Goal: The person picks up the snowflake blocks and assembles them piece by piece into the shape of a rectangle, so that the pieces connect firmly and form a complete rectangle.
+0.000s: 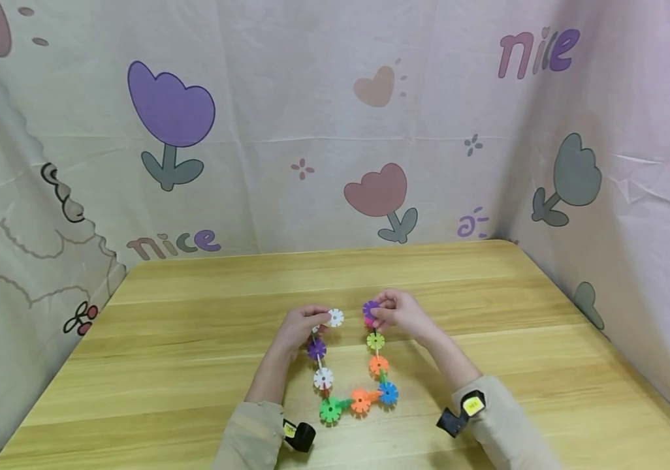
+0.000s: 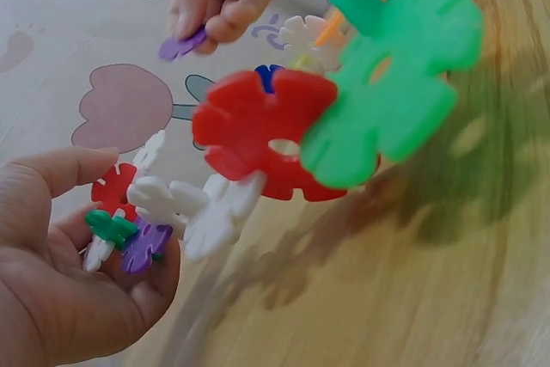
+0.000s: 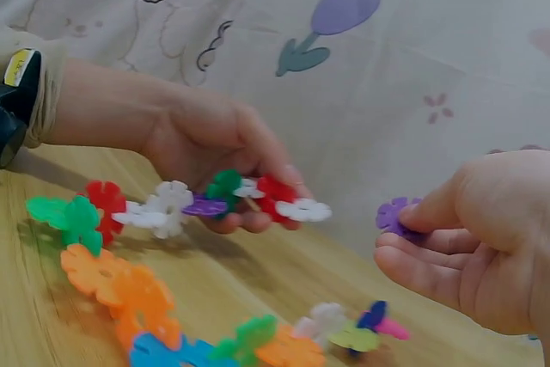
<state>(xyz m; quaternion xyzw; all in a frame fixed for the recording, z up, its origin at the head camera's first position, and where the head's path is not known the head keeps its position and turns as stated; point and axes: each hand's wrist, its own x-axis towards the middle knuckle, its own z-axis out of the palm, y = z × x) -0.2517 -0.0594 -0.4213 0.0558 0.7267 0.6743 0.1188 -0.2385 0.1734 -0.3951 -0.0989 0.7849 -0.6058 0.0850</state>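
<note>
A chain of interlocking plastic flower discs lies in a U on the table, with a green disc (image 1: 326, 415), an orange disc (image 1: 361, 394) and a blue disc (image 1: 388, 397) along its near side. My left hand (image 1: 295, 329) grips the chain's left end, thumb near a red disc (image 2: 107, 186); a white disc (image 1: 335, 322) sticks out at the fingertips. Between thumb and fingers, my right hand (image 1: 407, 316) pinches a purple disc (image 1: 368, 307), above the right arm of the U. In the right wrist view a pink disc (image 3: 394, 328) sits lower, apart from the purple one. A gap separates the white and purple discs.
The wooden table (image 1: 182, 365) extends around the hands on all sides. A printed cloth (image 1: 276, 85) hangs behind it and at both sides. Black wrist cameras (image 1: 300, 436) are strapped over the sleeves (image 1: 249, 434).
</note>
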